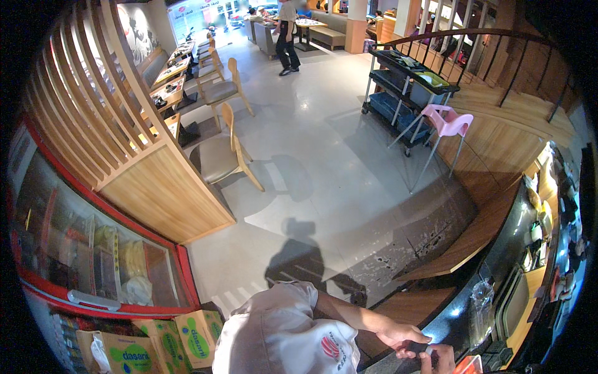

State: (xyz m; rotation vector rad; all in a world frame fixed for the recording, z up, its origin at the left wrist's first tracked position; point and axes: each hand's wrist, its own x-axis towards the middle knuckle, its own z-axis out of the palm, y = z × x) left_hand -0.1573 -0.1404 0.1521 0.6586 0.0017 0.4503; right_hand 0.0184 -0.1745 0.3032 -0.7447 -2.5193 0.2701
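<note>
My left hand [400, 335] reaches across from my white sleeve to the dark counter at the lower right. Its fingers are closed on a small dark object [416, 346], whose kind I cannot make out. Right beside it, my right hand [442, 360] is bent in with its fingertips at the object's near end; the lower frame edge cuts it off. A red-orange item [468, 364] sits next to the right hand. Clear plastic wrapping or a bag [481, 306] lies on the counter just beyond both hands.
Dark trays [512, 298] stand along the counter. A red-framed glass-door fridge [93, 302] and cardboard boxes [134, 354] are at left. Farther off are chairs [215, 159], a pink high chair [447, 121], a wheeled cart [398, 87] and a walking person [287, 37].
</note>
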